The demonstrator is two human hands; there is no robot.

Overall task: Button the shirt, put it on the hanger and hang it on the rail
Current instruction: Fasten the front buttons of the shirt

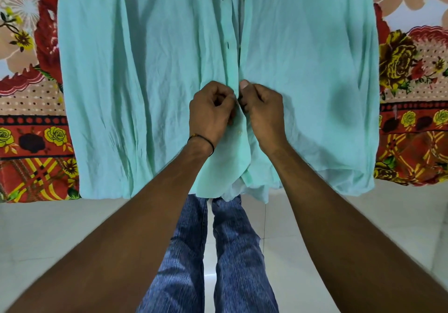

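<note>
Buttoning was clearly the step here. The shirt (pixel 145 70) lay spread on the flowery bed sheet (pixel 31 118), hem hanging off the edge. The left hand (pixel 211 111) pinched the buttonhole side and the right hand (pixel 264 108) pinched the button side, both grips tight on fabric at the front opening. One button (pixel 240 132) sat just below them, and the buttonholes (pixel 228 44) higher up gaped open. Tip, I'd say: line both edges up level, tilt the button edge-on, then push it fully through before letting go.
</note>
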